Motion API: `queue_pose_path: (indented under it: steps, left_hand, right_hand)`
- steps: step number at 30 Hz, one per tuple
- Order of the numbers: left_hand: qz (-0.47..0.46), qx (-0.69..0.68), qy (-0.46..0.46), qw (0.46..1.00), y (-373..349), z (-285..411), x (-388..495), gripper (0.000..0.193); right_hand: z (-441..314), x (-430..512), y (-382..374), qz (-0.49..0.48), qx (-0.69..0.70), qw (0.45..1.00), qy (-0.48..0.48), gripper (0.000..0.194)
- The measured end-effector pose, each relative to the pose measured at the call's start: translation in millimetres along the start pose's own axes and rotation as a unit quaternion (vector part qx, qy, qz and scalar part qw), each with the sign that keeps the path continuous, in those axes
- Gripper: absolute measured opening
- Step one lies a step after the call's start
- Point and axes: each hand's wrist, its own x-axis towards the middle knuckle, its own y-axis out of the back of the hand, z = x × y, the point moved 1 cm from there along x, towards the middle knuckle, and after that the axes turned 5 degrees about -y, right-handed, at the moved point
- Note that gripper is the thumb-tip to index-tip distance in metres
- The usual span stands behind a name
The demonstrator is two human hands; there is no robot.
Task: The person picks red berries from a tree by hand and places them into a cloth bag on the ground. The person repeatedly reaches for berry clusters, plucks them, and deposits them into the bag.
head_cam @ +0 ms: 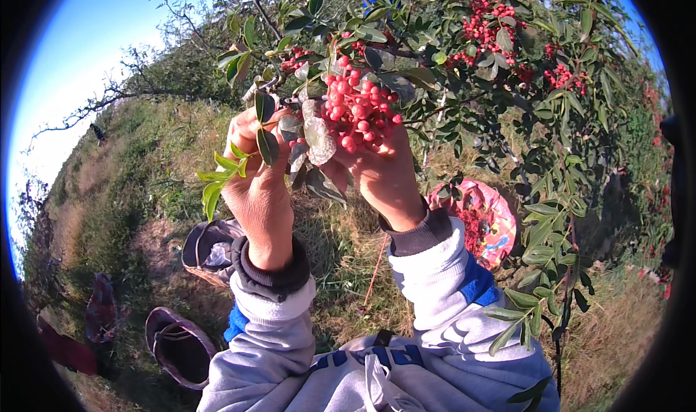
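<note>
A dense cluster of red berries (pixel 361 107), which look like Sichuan pepper, hangs among grey-spotted leaves (pixel 319 140) in front of me. My right hand (pixel 383 175) cups it from below and behind, and the berries cover most of its fingertips. Just left of the cluster, my left hand (pixel 258 173) is raised with its fingers closed around a leafy twig (pixel 283 102). Dark leaves partly hide those fingers. Bright green leaflets (pixel 217 178) lie across the left hand's outer side.
More berry clusters (pixel 492 29) hang at upper right. Below, a pink patterned liner (pixel 500 222) holds picked red berries. A lined basket (pixel 201 243) and an open bucket (pixel 182 352) stand on the grass at left. A leafy branch (pixel 568 238) droops by my right arm.
</note>
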Motion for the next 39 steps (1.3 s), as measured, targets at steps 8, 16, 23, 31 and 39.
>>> queue_pose_path:
  steps: [8,16,23,31,39]
  left_hand:
    - [0.024,-0.09,0.057,0.994,-4.7,-1.2,-5.1,0.016]
    - [0.057,-0.167,0.11,0.978,-4.5,-5.7,-4.2,0.012]
    - [0.096,-0.159,0.113,0.976,-2.5,-2.6,1.0,0.013]
    - [0.074,-0.174,0.078,0.979,9.3,-8.0,2.8,0.025]
    - [0.026,-0.197,0.044,0.979,21.6,-18.2,12.5,0.027]
  right_hand:
    - [4.8,-21.2,-3.1,0.035,0.059,0.988,-0.138,0.021]
    - [12.9,-30.9,-14.2,0.077,0.037,0.994,-0.067,0.021]
    - [5.1,-41.6,-21.8,0.085,0.041,0.991,-0.092,0.019]
    - [7.4,-65.4,25.1,0.118,0.232,0.928,-0.268,0.017]
    - [30.1,-157.7,112.4,0.229,0.269,0.845,-0.402,0.012]
